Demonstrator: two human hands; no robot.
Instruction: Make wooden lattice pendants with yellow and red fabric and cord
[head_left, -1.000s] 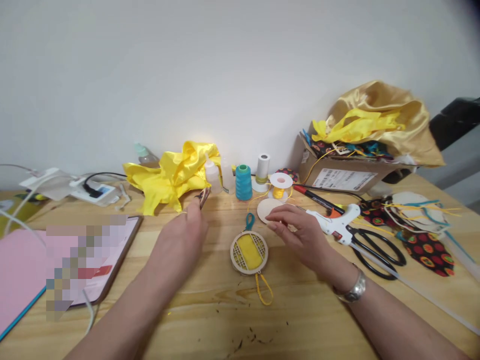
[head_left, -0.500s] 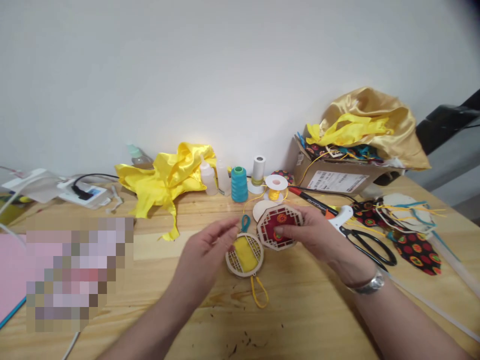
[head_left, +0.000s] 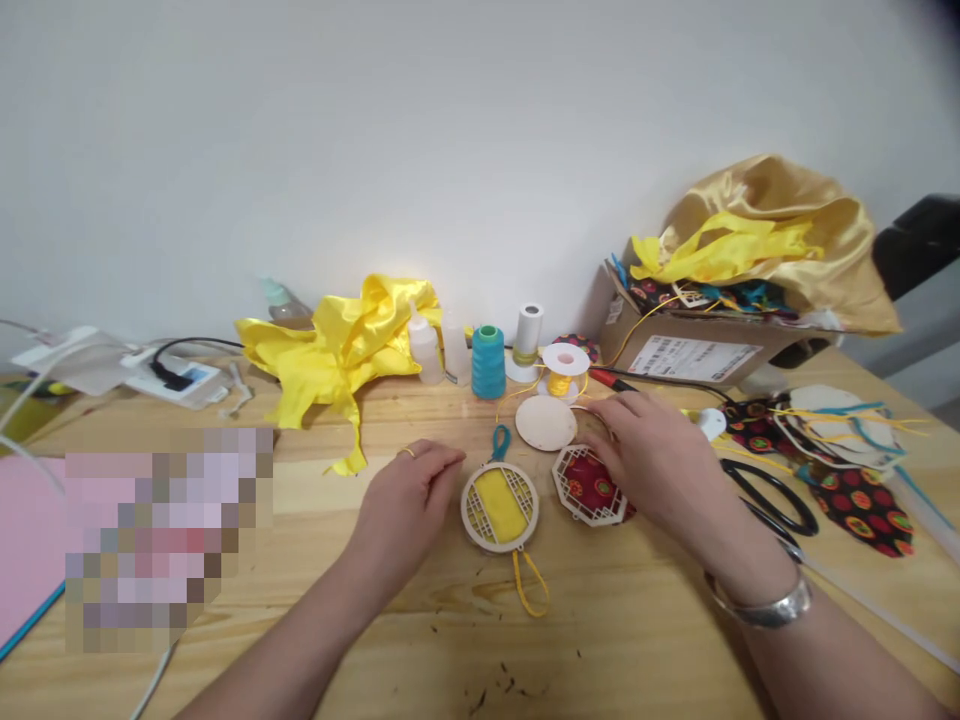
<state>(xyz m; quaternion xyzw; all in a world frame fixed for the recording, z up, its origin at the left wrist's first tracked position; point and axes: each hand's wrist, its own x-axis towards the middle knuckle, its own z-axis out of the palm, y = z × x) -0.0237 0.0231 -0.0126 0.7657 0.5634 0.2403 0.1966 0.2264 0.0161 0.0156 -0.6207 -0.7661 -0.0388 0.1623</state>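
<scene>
My left hand (head_left: 416, 495) rests on the table, empty, its fingers stretched toward a round wooden lattice pendant (head_left: 501, 508) but apart from it. That pendant has a yellow fabric centre, a teal loop (head_left: 501, 442) above and a yellow cord loop (head_left: 534, 585) below. With thumb and fingers, my right hand (head_left: 652, 460) grips the edge of a thin round wooden piece (head_left: 581, 413), mostly hidden behind the fingers. Under that hand lies an octagonal lattice pendant (head_left: 589, 485) with red patterned fabric, partly covered. A plain wooden disc (head_left: 545, 423) lies beside the fingertips.
Behind stand a teal thread cone (head_left: 488, 362), a yellow thread spool (head_left: 565, 370) and squeeze bottles (head_left: 426, 350). Yellow satin (head_left: 337, 350) lies left of them. At right are black-handled scissors (head_left: 772, 497), patterned fabric (head_left: 862, 510) and a cardboard box (head_left: 630, 340) of scraps.
The octagonal pendant has left my right hand and now lies on the table. My right hand has moved over to the thin round piece. My left hand has drawn back from the round pendant.
</scene>
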